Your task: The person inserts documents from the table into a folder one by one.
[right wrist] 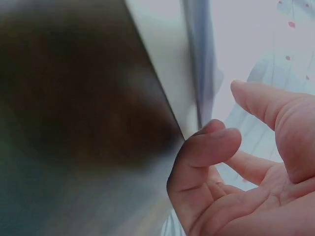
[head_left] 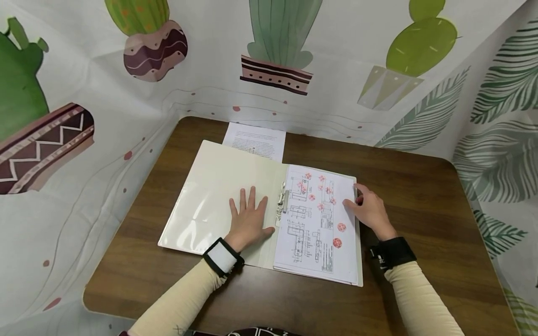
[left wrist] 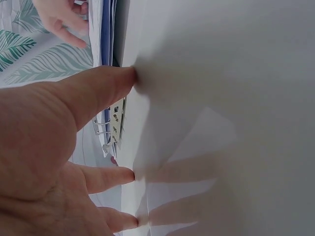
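Observation:
An open white ring binder (head_left: 210,186) lies on the table. Its right side bears a stack of printed drawing sheets (head_left: 313,221) with red round stamps, beside the metal ring clasp (head_left: 280,205). My left hand (head_left: 248,226) rests on the bare inside cover, fingers spread; in the left wrist view its thumb and fingertips (left wrist: 123,179) touch the cover. My right hand (head_left: 371,210) is at the right edge of the sheets. In the right wrist view its thumb (right wrist: 261,103) stands apart from the bent fingers (right wrist: 197,162), which are by the binder's edge, with no sheet pinched between them.
A printed text sheet (head_left: 260,137) sticks out from behind the binder at the back of the brown wooden table (head_left: 403,186). A white cloth (head_left: 210,56) printed with cacti and leaves hangs behind and around the table.

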`<state>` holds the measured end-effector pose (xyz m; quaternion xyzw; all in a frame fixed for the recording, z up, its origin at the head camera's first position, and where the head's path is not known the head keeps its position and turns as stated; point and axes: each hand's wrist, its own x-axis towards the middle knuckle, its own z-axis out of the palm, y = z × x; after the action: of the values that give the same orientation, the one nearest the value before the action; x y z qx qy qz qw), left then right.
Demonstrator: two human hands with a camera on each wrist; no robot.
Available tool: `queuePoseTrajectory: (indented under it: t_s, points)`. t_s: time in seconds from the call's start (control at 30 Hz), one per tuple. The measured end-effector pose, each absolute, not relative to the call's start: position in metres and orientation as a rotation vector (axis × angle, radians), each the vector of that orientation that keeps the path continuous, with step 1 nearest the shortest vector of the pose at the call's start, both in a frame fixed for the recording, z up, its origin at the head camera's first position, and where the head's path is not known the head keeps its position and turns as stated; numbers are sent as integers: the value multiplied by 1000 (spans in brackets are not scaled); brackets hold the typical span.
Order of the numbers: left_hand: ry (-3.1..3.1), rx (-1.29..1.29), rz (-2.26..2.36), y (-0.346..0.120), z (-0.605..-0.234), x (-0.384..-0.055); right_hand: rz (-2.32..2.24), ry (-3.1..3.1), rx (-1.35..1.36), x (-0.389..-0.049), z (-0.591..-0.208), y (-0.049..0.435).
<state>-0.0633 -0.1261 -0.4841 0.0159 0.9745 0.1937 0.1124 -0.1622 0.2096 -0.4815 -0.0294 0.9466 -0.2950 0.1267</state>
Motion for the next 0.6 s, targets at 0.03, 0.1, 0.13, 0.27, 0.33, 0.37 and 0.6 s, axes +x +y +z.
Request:
queuePoseTrajectory:
  t_s: [0.03, 0.1, 0.13, 0.27, 0.33, 0.37, 0.6]
  points:
    - [2862, 47, 569, -126, -485, -63, -864, 2764, -98, -165, -478, 211]
    - [2865, 46, 566, -127, -486, -63, -898, 2774, -113, -171, -470, 213]
    - [2868, 45, 561, -128, -486, -63, -929, 2771, -110, -175, -464, 214]
    - [2880, 35, 550, -129, -485, -63, -1123, 2716, -91, -199, -438, 207]
    - [2881, 32, 553, -129, -485, -63, -1194, 2682, -82, -212, -426, 199]
    - [2879, 31, 551, -129, -485, -63, -1216, 2673, -87, -219, -421, 194]
    - [2876, 51, 543, -127, -490, -64, -1166, 2683, -159, -263, -405, 146]
